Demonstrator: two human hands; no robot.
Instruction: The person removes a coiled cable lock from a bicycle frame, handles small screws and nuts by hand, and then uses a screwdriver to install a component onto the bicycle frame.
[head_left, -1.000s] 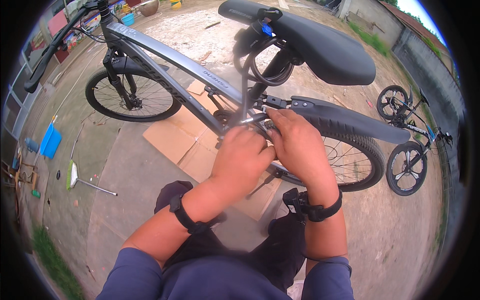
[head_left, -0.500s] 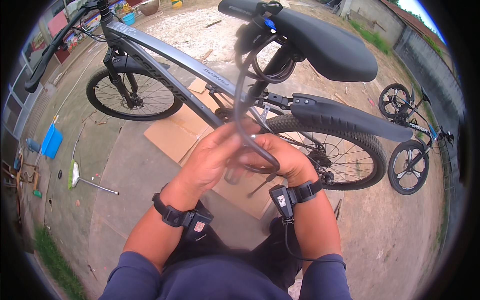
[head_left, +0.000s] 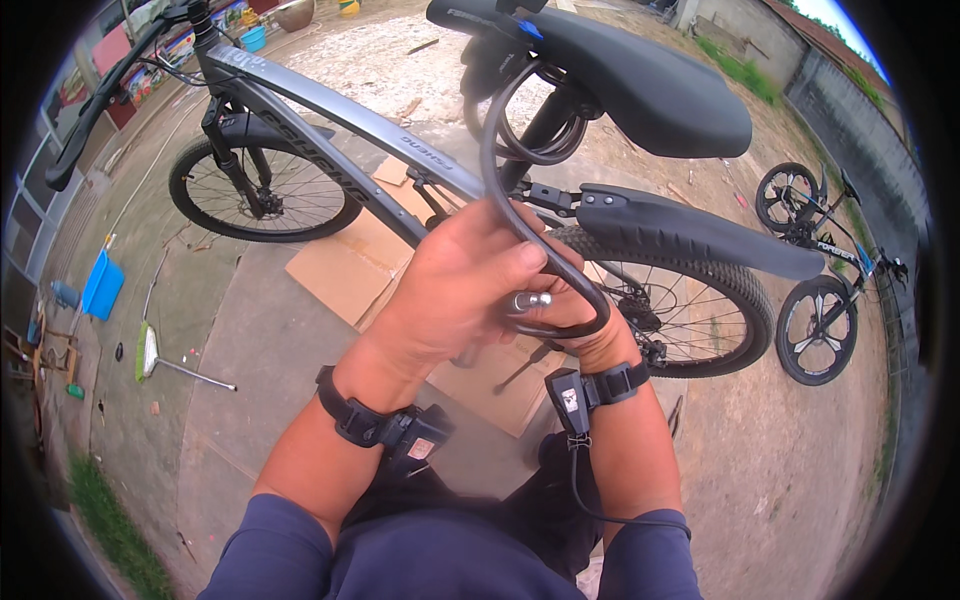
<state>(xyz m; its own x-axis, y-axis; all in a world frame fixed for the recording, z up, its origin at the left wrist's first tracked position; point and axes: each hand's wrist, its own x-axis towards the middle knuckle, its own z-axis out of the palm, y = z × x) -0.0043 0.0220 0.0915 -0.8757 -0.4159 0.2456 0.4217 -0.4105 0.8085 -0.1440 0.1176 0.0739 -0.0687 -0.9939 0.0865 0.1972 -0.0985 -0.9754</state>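
Observation:
A dark bicycle cable lock (head_left: pixel 588 283) hangs in coils around the seat post, under the black saddle (head_left: pixel 650 85). One length comes down to my hands and bends back in a loop. My left hand (head_left: pixel 445 280) is closed on this cable, its thumb lying along it. Close by, my right hand (head_left: pixel 572 308) is curled at the loop, partly hidden behind the cable and the left hand. A short shiny metal tip (head_left: pixel 532 300) shows between the hands. Both hands are in front of the rear wheel of the grey bicycle (head_left: pixel 310 95).
The bicycle's black rear mudguard (head_left: pixel 690 232) reaches right, above the tyre. Flattened cardboard (head_left: pixel 335 280) lies beneath the bicycle. A second bicycle (head_left: pixel 815 320) stands at the right, near a wall. A broom (head_left: pixel 150 350) and a blue dustpan (head_left: pixel 103 285) are at the left.
The cable loop has shifted right and slightly up. My left hand has turned, bringing its thumb onto the cable, and the metal tip now shows more clearly between the hands.

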